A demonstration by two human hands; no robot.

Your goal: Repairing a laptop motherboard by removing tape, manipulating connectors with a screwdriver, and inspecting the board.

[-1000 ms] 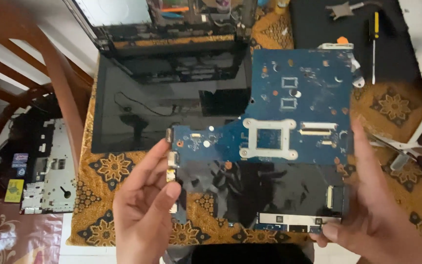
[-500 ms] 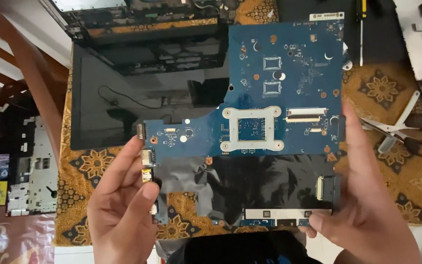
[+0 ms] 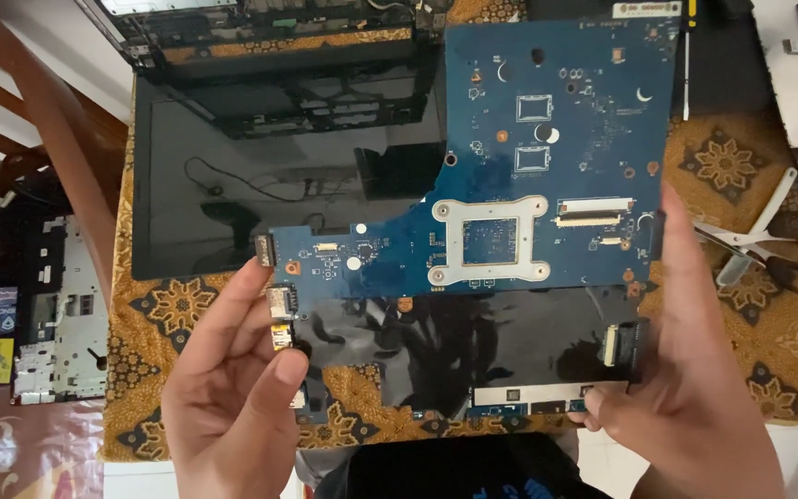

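I hold a blue laptop motherboard flat above the table with both hands. My left hand pinches its left edge by the metal ports, thumb on the near side. My right hand grips the right edge and near corner, fingers running up the side. A silver square bracket sits at the board's middle, and a glossy black film covers its near half.
A black laptop screen panel lies on the patterned brown cloth, with an opened laptop chassis behind it. Scissors lie at the right. A metal drive part rests at the left near a wooden chair.
The board and both hands sit higher and further left in view than before, and appear closer. My grip on both edges is the same.
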